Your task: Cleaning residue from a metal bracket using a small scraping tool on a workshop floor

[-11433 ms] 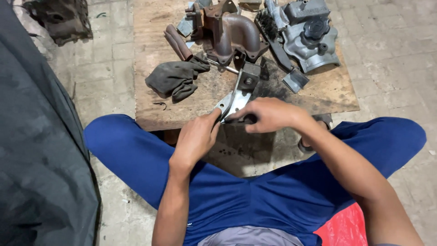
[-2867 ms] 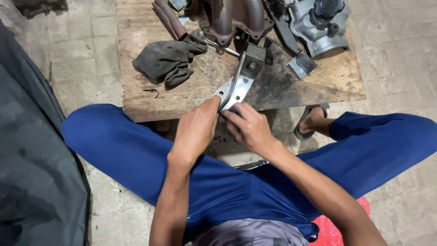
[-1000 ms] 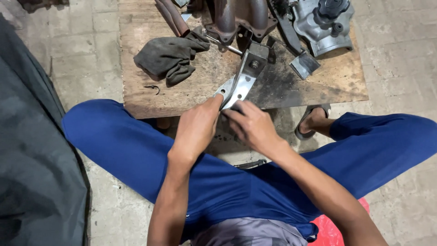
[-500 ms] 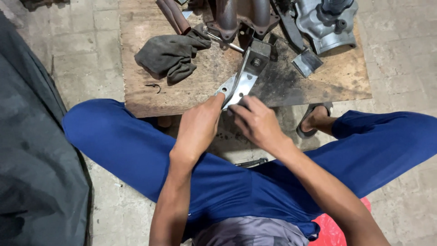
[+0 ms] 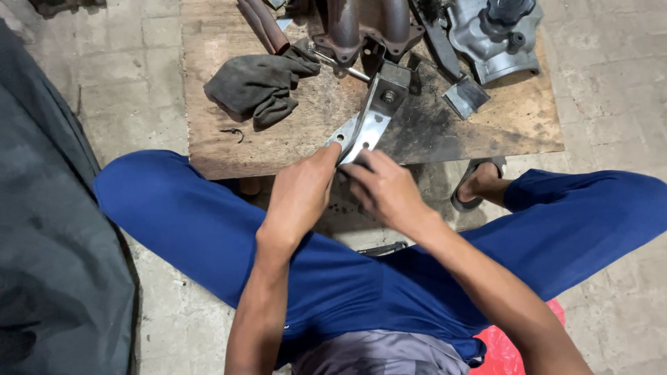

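Grey concrete paving (image 5: 118,62) runs under a low wooden bench (image 5: 486,132), its top stained dark with oil. Someone in blue trousers sits right up against its near edge, knees spread wide to either side.

Both hands meet at that near edge on a bright metal bracket (image 5: 368,121). It is a flat, shiny strip with a hole near its lower end and a dark bolted block at its far end, and it lies slanting across the bench top, its lower tip reaching the edge. The left hand (image 5: 299,194) pinches the lower tip, its fingers closed on the metal. The right hand (image 5: 385,191) lies just beside it, its fingers curled onto the same end of the bracket from the other side.

Farther back on the bench sits a crumpled dark rag (image 5: 260,83), well to the left of the bracket. Behind the bracket stands a rusty brown pipe casting (image 5: 368,24), and to the right of that a grey metal housing (image 5: 497,42). A sandalled foot (image 5: 479,187) shows below the bench edge on the right.
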